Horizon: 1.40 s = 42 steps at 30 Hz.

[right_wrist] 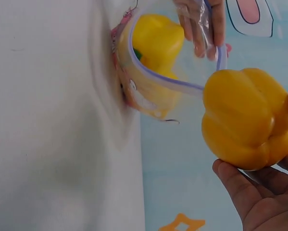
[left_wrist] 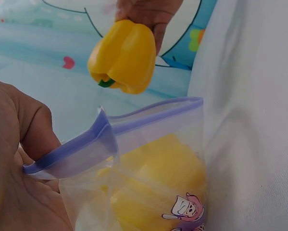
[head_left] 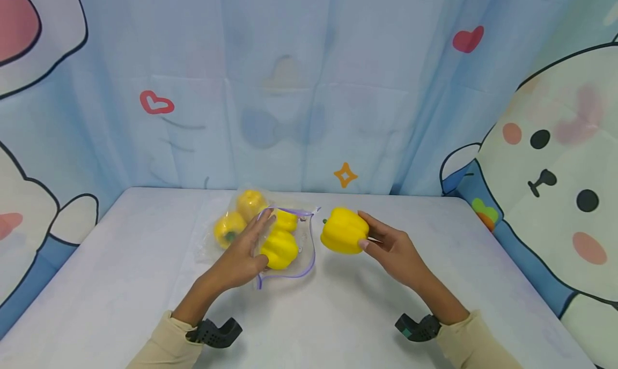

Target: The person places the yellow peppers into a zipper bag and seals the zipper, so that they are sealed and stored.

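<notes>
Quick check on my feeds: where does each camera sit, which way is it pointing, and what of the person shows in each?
Head: on the head, looking forward and down at the table; both forearms show, left hand on the zip bag, right hand holding a yellow pepper.
Left wrist: looks past the left palm at the bag's rim.
Right wrist: looks over the right fingers.
All three share the held pepper and the bag.

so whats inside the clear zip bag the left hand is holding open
Yellow bell peppers lie inside the zip bag, four by the head view. The left hand covers part of them, so any others cannot be seen.
</notes>
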{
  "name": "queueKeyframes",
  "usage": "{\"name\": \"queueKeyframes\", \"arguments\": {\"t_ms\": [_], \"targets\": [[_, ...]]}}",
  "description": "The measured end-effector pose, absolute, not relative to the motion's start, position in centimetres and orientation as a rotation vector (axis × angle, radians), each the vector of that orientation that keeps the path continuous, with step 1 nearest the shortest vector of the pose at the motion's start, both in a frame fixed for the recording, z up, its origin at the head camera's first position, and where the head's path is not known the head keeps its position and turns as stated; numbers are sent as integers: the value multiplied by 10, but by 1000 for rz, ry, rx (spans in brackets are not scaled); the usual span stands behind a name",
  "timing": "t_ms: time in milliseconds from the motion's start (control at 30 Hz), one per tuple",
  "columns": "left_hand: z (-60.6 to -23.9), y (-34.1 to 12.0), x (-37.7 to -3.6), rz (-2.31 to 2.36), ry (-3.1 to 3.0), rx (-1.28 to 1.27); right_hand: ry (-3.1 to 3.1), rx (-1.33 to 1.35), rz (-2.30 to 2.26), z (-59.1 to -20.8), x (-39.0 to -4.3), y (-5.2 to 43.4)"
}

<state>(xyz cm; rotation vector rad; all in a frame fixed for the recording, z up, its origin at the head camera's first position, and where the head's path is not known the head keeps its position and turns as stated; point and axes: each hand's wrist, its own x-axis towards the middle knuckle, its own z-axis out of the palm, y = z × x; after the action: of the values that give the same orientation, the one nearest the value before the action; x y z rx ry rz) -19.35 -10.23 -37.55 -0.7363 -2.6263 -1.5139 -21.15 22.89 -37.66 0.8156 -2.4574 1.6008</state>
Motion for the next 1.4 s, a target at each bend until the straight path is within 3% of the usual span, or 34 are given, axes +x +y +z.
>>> {"name": "queueKeyframes", "arguments": {"t_ms": [700,1400], "targets": [[-375,-102,-192,-1480,-2621,-733,-2473,1120,1738,-383,-195,184],[-374,-101,-191,-1447,-2600,-781,-2475,1105,1706,-387,-201,159]]}}
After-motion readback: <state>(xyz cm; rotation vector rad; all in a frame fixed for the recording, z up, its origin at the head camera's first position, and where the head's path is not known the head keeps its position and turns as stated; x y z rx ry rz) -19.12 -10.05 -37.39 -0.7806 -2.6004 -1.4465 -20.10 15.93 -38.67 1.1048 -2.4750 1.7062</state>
